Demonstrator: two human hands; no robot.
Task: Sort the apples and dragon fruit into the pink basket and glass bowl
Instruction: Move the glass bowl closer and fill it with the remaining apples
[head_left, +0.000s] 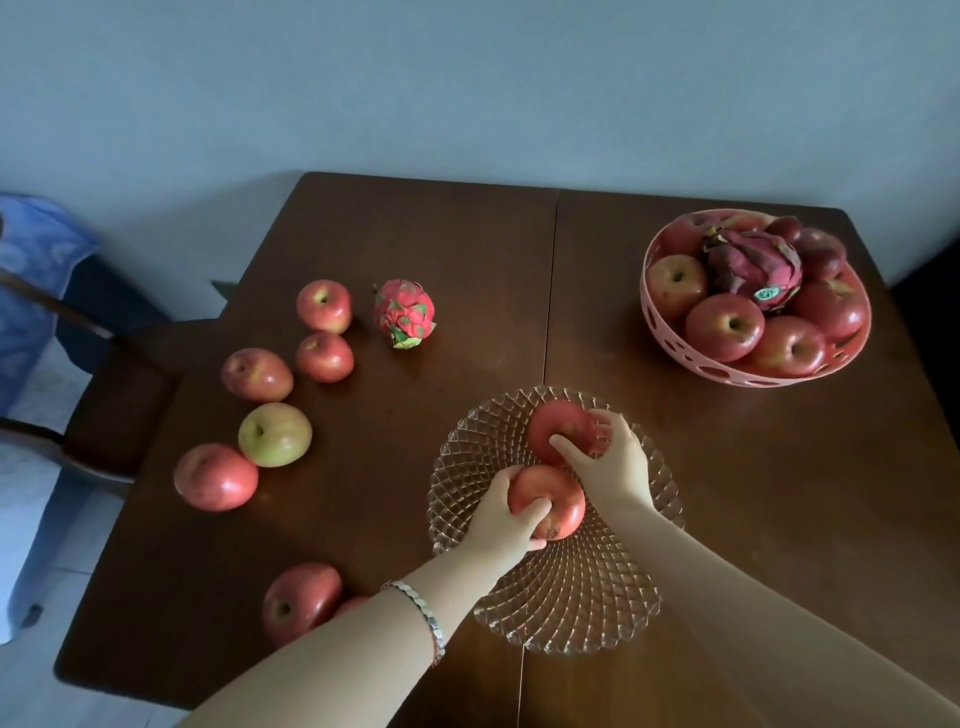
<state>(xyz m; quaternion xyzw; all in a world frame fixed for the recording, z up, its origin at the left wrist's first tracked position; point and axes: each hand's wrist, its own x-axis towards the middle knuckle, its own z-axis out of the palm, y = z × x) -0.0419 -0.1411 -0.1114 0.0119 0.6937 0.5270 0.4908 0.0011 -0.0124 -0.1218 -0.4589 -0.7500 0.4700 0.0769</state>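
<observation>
**Brown worktop (467, 249): two apples being held at the glass bowl (571, 618)**

Dark wood set against a pale wall is carrying all the fruit. Inside the rim of the glass bowl, one red apple is being gripped in each of the hands. The nearer apple (558, 506) is being clasped by the left hand (501, 519), with fingers curled over its left side and the thumb below. The farther apple (558, 423) is being grasped by the right hand (613, 462), with thumb and fingers spread round it. The two apples are sitting just beside each other. Whether either is resting on the glass cannot be told.

The coming move is being decided by one relation: everything unsorted is lying to the left of the left hand. Several loose apples (215, 477), among them a yellow-green apple (275, 434), are lying in an arc on that side. The loose dragon fruit (404, 310) is lying ahead and to the left of both hands, its green end turned toward the person. For all of these the left hand is judged the nearer. The pink basket (670, 332), already holding apples and a second dragon fruit (753, 265), is standing ahead and to the right of the right hand, well apart from it.
</observation>
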